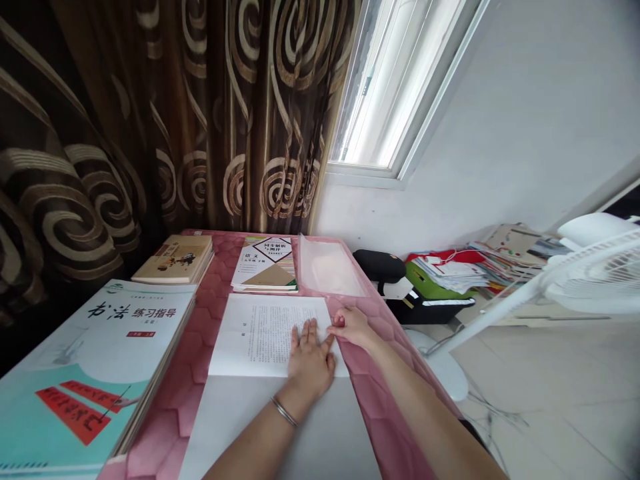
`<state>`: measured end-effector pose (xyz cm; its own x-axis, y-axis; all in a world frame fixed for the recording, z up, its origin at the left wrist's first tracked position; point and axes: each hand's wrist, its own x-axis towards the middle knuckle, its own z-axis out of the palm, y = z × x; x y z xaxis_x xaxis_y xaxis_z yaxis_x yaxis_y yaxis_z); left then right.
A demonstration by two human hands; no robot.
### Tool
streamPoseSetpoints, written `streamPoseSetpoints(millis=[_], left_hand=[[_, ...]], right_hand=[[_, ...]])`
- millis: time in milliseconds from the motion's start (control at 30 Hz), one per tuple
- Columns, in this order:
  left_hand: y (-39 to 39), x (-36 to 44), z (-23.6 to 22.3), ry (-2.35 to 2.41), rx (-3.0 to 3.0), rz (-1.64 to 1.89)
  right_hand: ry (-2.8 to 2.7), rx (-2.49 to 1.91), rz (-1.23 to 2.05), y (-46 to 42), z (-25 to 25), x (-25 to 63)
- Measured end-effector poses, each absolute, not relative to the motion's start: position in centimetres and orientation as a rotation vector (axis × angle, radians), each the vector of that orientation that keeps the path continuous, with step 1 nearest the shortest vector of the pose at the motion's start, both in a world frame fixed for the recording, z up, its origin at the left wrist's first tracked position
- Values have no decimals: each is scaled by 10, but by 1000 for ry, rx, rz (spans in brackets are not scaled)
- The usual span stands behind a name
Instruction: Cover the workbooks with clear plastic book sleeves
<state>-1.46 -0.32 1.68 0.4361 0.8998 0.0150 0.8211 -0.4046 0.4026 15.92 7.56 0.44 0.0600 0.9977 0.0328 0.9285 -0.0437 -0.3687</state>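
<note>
An open book with printed text [265, 330] lies on the pink quilted tablecloth [197, 333]. My left hand [309, 357] lies flat on the book's right page, fingers stretched out, a metal bangle [284, 411] on the wrist. My right hand [350, 325] is at the book's right edge, fingers curled in a pinch at the page edge; what it holds is too small to make out.
A large teal-and-white workbook [95, 373] lies at the left, a tan book [175, 259] and a white booklet [265, 263] behind, a clear plastic folder [330, 267] at the back right. Brown curtain behind. A white fan [590, 273] and piled books and bags [450, 273] stand on the floor to the right.
</note>
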Motion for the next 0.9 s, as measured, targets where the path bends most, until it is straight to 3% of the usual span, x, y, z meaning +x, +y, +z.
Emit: streamPoseSetpoints(millis=[133, 533, 900], left_hand=[[-2, -15, 16, 1464, 2348, 342], [5, -16, 7, 1475, 2364, 345], [74, -137, 7, 1922, 2306, 217]], right_hand=[[-1898, -2150, 387, 90, 8, 154], [-1674, -2415, 131, 101, 11, 125], [-1712, -2424, 147, 102, 16, 128]])
